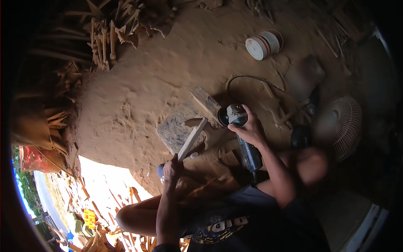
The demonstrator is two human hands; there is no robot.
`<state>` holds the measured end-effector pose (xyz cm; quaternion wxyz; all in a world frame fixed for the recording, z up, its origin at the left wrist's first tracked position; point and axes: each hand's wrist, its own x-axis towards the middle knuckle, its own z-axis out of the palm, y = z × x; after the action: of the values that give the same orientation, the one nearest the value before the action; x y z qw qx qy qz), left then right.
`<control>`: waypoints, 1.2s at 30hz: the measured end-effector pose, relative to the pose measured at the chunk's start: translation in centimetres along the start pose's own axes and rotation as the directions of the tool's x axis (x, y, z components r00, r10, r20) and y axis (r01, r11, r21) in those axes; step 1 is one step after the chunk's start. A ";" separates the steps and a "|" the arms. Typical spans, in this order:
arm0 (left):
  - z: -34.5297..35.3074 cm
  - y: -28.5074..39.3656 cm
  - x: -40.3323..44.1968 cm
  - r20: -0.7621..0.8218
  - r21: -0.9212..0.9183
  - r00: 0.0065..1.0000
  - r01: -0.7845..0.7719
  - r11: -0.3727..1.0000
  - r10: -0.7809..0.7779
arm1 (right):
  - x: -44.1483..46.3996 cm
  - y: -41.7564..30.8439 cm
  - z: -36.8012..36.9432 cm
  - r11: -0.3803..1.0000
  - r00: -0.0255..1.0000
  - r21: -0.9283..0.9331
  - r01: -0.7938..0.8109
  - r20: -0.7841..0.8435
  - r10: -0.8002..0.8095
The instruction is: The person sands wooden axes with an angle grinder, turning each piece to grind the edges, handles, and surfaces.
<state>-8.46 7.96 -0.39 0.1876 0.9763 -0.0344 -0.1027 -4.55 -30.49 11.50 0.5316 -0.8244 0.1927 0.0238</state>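
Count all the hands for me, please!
2: the left hand grips a pale wooden stick, and the right hand holds an angle grinder. Dark edges could hide more.

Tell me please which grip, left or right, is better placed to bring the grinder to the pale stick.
Probably the right grip: it holds the grinder, its disc close to the far end of the pale stick. The left grip is busy holding the near end.

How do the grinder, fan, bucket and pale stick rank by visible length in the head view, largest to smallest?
1. Grinder and fan: too alike to rank
2. Pale stick
3. Bucket
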 end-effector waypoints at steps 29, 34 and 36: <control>-8.8 5.0 4.5 -0.232 -0.405 0.943 -0.316 0.858 0.238 | -6.3 -10.6 0.3 0.864 0.853 0.236 0.444 0.183 -0.489; -6.7 4.6 3.4 -0.158 -0.451 0.963 -0.265 0.852 0.216 | -6.6 -9.8 3.3 0.876 0.830 0.222 0.427 0.288 -0.478; -6.8 4.8 3.2 -0.120 -0.497 0.976 -0.219 0.839 0.184 | -6.6 -9.9 4.0 0.883 0.825 0.220 0.416 0.318 -0.468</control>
<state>-4.00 5.58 7.01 0.4487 0.8861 -0.1023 -0.0547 -6.58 -21.40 19.97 0.6056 -0.7881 -0.1038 0.0378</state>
